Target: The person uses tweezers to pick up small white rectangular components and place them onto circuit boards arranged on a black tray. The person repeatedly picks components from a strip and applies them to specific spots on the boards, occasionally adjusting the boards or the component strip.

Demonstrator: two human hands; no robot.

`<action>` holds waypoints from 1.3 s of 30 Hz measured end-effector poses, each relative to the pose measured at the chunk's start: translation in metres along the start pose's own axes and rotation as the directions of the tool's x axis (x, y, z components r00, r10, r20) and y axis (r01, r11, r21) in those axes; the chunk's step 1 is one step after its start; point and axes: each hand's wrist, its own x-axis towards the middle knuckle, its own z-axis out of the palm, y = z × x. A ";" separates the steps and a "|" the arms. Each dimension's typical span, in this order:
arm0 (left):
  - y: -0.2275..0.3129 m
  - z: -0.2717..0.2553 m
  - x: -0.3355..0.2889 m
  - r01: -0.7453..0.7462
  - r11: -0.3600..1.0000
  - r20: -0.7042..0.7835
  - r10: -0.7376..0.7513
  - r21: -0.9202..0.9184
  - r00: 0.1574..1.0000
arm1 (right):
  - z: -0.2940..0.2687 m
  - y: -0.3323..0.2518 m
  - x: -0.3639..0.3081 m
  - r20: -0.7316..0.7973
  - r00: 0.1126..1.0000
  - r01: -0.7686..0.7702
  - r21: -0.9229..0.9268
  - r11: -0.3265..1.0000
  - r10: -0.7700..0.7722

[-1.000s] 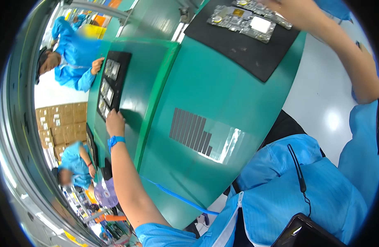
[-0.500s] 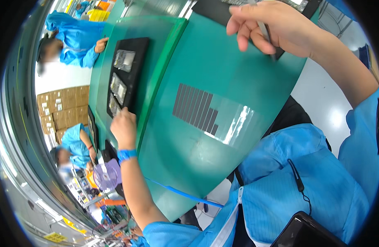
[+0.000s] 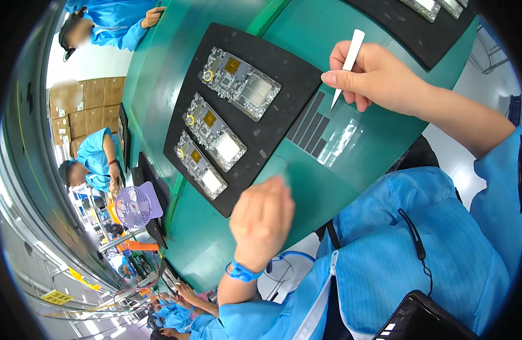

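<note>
Pinched in my right hand (image 3: 380, 79) is a pair of white tweezers (image 3: 353, 54), its tip over a clear sheet (image 3: 343, 139) of dark grey strips (image 3: 308, 127). A black mat (image 3: 272, 141) lies partly over that sheet. On the mat are three circuit boards: a far one (image 3: 241, 84), a middle one (image 3: 215, 131) and a near one (image 3: 200, 165). Each carries a copper-coloured patch, a yellow ring and a silvery area. My left hand (image 3: 263, 218), wearing a blue wrist strap (image 3: 242, 272), is just off the mat's near corner. Motion smears its fingers.
The green tabletop (image 3: 195, 249) extends around the mat. Another black mat (image 3: 411, 31) with boards lies at the upper right. A purple fan (image 3: 135, 205) stands at the left. Co-workers in blue sit beyond, near stacked cardboard boxes (image 3: 105, 102).
The black mat with three boards has come from the left onto the table before me. My left hand moved right and nearer; my right hand brought the tweezers down to the strips.
</note>
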 end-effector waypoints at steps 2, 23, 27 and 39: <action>0.010 0.009 0.035 -0.125 0.981 -0.034 0.121 -0.148 0.992 | 0.003 0.001 -0.001 -0.016 1.000 0.012 -0.023 1.000 -0.012; 0.019 0.057 0.060 -0.154 0.963 0.000 0.158 -0.222 0.987 | 0.005 0.004 0.004 -0.009 0.999 -0.048 -0.032 0.998 0.048; 0.020 0.060 0.057 -0.164 0.959 -0.020 0.164 -0.230 0.986 | 0.006 0.003 0.004 -0.029 0.999 -0.043 -0.035 0.998 0.042; 0.023 0.058 0.062 -0.166 0.955 -0.026 0.165 -0.247 0.986 | 0.003 0.003 0.007 -0.092 0.996 0.031 0.169 0.985 -0.016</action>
